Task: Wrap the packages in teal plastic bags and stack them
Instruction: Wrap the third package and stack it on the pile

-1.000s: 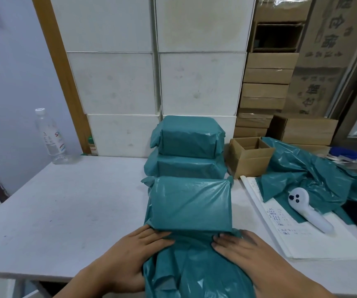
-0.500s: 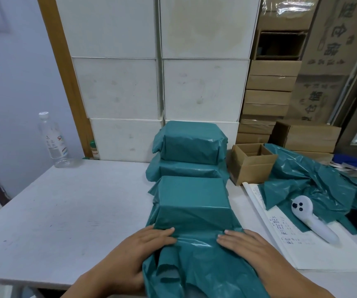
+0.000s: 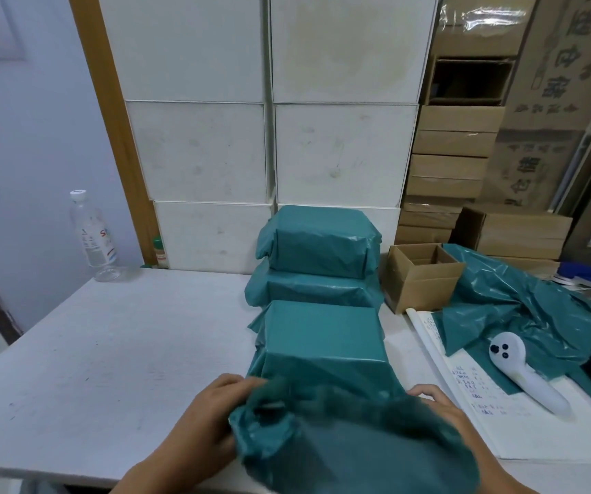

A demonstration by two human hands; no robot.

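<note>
A box-shaped package lies on the white table inside a teal plastic bag. The bag's loose open end is lifted and blurred in front of me. My left hand grips the loose end at its left edge. My right hand holds its right edge and is mostly hidden behind the plastic. Behind the package two wrapped teal packages sit stacked one on the other against the white boxes.
A pile of teal bags lies at the right with a white handheld device on a paper sheet. An open cardboard box stands beside the stack. A water bottle stands at the back left. White boxes form the back wall.
Both hands left the bag flat on the table and lifted its loose end up toward me. The plastic now fits tighter over the package.
</note>
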